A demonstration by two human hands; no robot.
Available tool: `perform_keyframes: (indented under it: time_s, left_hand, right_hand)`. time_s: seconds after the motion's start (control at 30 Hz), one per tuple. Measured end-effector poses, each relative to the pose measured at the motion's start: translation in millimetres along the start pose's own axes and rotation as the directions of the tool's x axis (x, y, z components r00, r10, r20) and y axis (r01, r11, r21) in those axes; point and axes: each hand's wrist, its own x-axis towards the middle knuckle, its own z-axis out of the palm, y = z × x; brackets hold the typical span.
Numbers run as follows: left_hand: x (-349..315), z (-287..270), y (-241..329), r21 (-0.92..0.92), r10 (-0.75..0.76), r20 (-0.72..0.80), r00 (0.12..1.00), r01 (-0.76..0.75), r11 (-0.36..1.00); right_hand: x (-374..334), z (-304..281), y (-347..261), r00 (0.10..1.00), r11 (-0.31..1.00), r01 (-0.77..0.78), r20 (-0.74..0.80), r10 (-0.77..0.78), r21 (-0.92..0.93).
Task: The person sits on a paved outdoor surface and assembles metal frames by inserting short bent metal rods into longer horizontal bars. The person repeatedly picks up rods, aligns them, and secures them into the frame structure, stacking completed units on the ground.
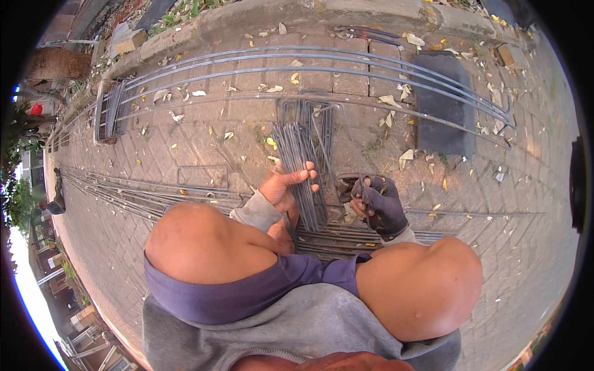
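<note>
My bare left hand [286, 187] is wrapped round a bundle of thin steel rods [299, 148], its thumb lying across them. The bundle stands tilted between my knees. Bent rectangular steel loops [323, 127] lie against its far right side. My right hand [378, 203], in a dark fingerless glove, is closed on a thin bent steel rod [352, 133] that reaches up toward the top of the bundle. The fingers partly hide the rod's lower end. Beneath both hands, long steel bars [340, 238] run crosswise.
Long bars [260, 59] with bent ends stretch over the brick paving beyond my hands. Stacked steel loops [112, 111] stand at their left end; a dark flat sheet [443, 139] lies under their right part. More bars [124, 195] lie at left. A concrete kerb [272, 15] borders the far side.
</note>
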Motion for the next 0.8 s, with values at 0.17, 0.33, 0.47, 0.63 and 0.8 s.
perform_keyframes:
  time_s: [0.17,0.33,0.47,0.63,0.8]
  left_hand:
    - [-5,5,-8,-0.031,0.066,0.066,0.996,-0.064,0.997]
    - [-8,1,-3,-0.090,0.048,0.127,0.991,-0.037,0.995]
    - [-11,-2,-2,-0.038,0.163,0.048,0.985,-0.162,0.986]
    - [-23,-12,18,-0.019,0.203,-0.017,0.979,-0.203,0.979]
    - [-31,-17,25,-0.027,0.217,-0.071,0.973,-0.220,0.975]
  right_hand:
    - [16,-4,39,0.976,0.907,-0.058,0.215,-0.037,0.418]
    - [18,-9,49,0.998,0.960,-0.066,0.029,0.061,0.272]
    - [36,-14,49,0.985,0.907,-0.160,-0.128,0.119,-0.389]
    - [97,-10,56,0.951,0.458,-0.125,-0.238,-0.196,-0.880]
    - [153,8,74,0.923,0.160,-0.116,-0.166,-0.348,-0.980]
